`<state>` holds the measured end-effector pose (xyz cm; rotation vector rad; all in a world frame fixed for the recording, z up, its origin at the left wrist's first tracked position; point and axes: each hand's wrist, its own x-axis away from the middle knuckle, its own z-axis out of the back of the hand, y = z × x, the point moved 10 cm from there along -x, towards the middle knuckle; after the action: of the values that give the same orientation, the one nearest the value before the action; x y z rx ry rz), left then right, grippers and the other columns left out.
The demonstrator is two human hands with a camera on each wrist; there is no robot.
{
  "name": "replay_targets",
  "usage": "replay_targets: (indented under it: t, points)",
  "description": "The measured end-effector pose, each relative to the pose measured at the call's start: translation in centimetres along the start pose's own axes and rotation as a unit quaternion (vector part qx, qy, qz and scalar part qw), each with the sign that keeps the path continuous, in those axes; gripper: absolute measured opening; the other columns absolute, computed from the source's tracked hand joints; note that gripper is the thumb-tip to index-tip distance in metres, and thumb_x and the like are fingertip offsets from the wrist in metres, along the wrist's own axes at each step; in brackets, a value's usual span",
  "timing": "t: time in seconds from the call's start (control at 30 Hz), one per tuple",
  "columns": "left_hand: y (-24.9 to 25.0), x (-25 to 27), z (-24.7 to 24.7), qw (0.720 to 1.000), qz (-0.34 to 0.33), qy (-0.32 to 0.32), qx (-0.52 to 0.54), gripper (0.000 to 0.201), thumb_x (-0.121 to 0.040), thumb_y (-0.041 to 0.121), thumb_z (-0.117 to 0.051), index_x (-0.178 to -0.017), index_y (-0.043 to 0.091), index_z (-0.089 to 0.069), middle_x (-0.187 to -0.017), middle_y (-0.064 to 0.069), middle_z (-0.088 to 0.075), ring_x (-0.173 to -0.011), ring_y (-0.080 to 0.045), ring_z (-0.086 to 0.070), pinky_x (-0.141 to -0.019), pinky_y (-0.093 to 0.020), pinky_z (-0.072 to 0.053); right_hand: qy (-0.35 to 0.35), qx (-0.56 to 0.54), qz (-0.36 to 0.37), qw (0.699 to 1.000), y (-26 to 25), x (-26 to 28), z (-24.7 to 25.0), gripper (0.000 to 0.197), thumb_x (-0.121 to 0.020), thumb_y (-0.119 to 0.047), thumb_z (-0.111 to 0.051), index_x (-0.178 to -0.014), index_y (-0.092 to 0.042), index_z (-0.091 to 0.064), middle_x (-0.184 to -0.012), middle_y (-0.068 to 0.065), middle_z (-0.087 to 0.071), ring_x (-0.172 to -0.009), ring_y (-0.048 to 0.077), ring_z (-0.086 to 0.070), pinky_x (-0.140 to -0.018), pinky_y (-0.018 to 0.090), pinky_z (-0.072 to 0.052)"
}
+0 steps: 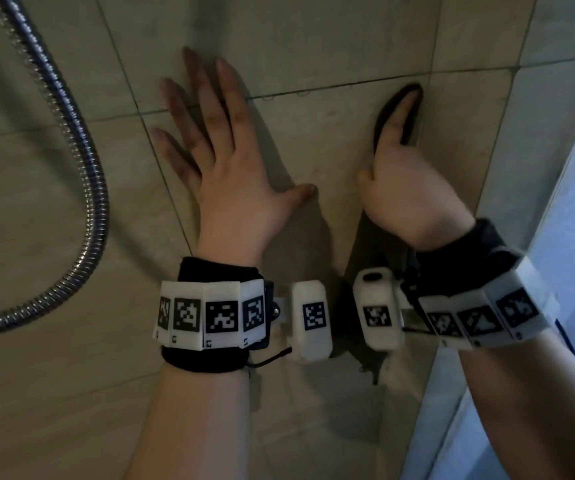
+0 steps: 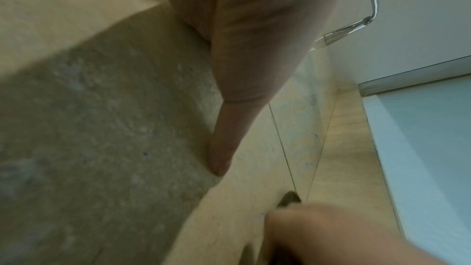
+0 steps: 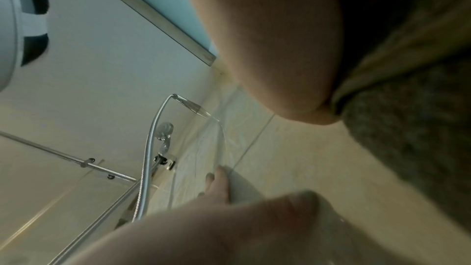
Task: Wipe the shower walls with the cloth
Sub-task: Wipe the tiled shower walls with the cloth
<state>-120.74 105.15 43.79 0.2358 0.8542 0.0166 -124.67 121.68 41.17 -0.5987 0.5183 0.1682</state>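
Cloth (image 1: 404, 109) under right hand (image 1: 407, 195).

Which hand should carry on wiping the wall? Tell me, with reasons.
Right. The right hand already holds the dark cloth against the tiled wall; the left hand lies flat and bare on the tiles.

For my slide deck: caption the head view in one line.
Left hand braced flat on the tiled shower wall while the right hand presses a dark cloth against it.
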Motion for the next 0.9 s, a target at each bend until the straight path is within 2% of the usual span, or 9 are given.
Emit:
replay_targets:
  t: [0.17,0.27,0.43,0.53,0.6,0.67,0.77,0.83,0.9]
  points:
    - [0.0,0.0,0.0,1.0,0.005,0.003,0.0,0.14,-0.065,0.062,-0.076,-0.15,0.007,0.019,-0.158,-0.017,0.023,-0.142,-0.042,0.024,-0.109,-0.055,0.02,-0.075,0.091,-0.023,0.993,1.6,2.1,-3.5,0.082,-0.1,-0.02,-0.039,-0.142,0.006,0.026,-0.087,0.017,-0.068,-0.067,0.023,-0.062,-0.069,0.034,-0.052]
    - [0.1,0.1,0.0,1.0,0.003,0.0,0.004,0.139,-0.065,0.062,-0.076,-0.15,0.007,0.019,-0.157,-0.017,0.023,-0.142,-0.042,0.024,-0.109,-0.054,0.021,-0.075,0.073,-0.036,0.994,0.6,0.7,-2.3,0.082,-0.1,-0.02,-0.04,-0.142,0.006,0.026,-0.095,0.021,-0.067,-0.081,0.03,-0.066,-0.082,0.042,-0.054]
    - [0.2,0.1,0.2,1.0,-0.003,0.003,0.008,0.138,-0.066,0.062,-0.076,-0.15,0.007,0.018,-0.158,-0.017,0.022,-0.142,-0.042,0.024,-0.108,-0.054,0.021,-0.02,0.068,-0.009,0.997,-0.1,-1.0,0.5,0.082,-0.099,-0.017,-0.04,-0.143,0.001,0.027,-0.086,0.016,-0.065,-0.066,0.025,-0.061,-0.071,0.046,-0.056]
    - [-0.1,-0.1,0.0,1.0,0.002,-0.003,0.005,0.139,-0.065,0.062,-0.076,-0.15,0.008,0.02,-0.158,-0.017,0.023,-0.142,-0.041,0.024,-0.109,-0.057,0.02,-0.04,0.135,-0.043,0.989,1.5,0.7,-2.2,0.084,-0.099,-0.024,-0.042,-0.143,0.007,0.022,-0.078,0.014,-0.066,-0.059,0.02,-0.059,-0.063,0.036,-0.054]
    - [-0.2,-0.1,-0.1,1.0,0.003,-0.005,0.004,0.14,-0.064,0.062,-0.076,-0.15,0.008,0.02,-0.158,-0.017,0.023,-0.143,-0.041,0.023,-0.111,-0.06,0.017,-0.044,0.184,-0.058,0.98,2.5,2.3,-3.8,0.08,-0.096,-0.026,-0.045,-0.145,0.014,0.005,-0.073,0.015,-0.067,-0.054,0.018,-0.056,-0.053,0.026,-0.043]
    - [-0.2,-0.1,-0.1,1.0,0.002,-0.004,0.002,0.14,-0.064,0.062,-0.076,-0.15,0.007,0.02,-0.158,-0.017,0.023,-0.143,-0.042,0.023,-0.11,-0.06,0.018,-0.06,0.11,-0.063,0.99,2.4,3.0,-4.6,0.07,-0.097,-0.018,-0.044,-0.146,0.01,-0.002,-0.091,0.023,-0.066,-0.065,0.023,-0.054,-0.063,0.027,-0.04]
    - [-0.2,0.0,-0.1,1.0,0.002,-0.003,0.001,0.139,-0.065,0.062,-0.076,-0.149,0.006,0.02,-0.157,-0.018,0.024,-0.141,-0.043,0.025,-0.109,-0.057,0.02,-0.08,0.013,-0.035,0.996,1.0,1.2,-3.6,0.071,-0.099,-0.011,-0.04,-0.145,0.005,0.011,-0.122,0.028,-0.055,-0.086,0.029,-0.054,-0.074,0.036,-0.041]
    - [-0.2,0.0,-0.1,1.0,0.003,-0.003,0.005,0.139,-0.065,0.062,-0.076,-0.149,0.006,0.02,-0.157,-0.018,0.024,-0.141,-0.043,0.025,-0.108,-0.057,0.02,-0.043,0.067,-0.029,0.996,0.4,-1.0,-1.4,0.079,-0.099,-0.017,-0.041,-0.142,0.011,0.019,-0.12,0.032,-0.057,-0.087,0.029,-0.061,-0.076,0.038,-0.047]
    - [-0.2,-0.1,0.0,1.0,0.001,0.001,0.004,0.139,-0.065,0.063,-0.075,-0.15,0.006,0.02,-0.157,-0.018,0.024,-0.141,-0.043,0.025,-0.108,-0.056,0.021,-0.016,0.101,-0.012,0.995,-0.2,-2.2,0.3,0.084,-0.097,-0.018,-0.043,-0.14,0.013,0.022,-0.099,0.029,-0.065,-0.071,0.028,-0.06,-0.07,0.038,-0.051]
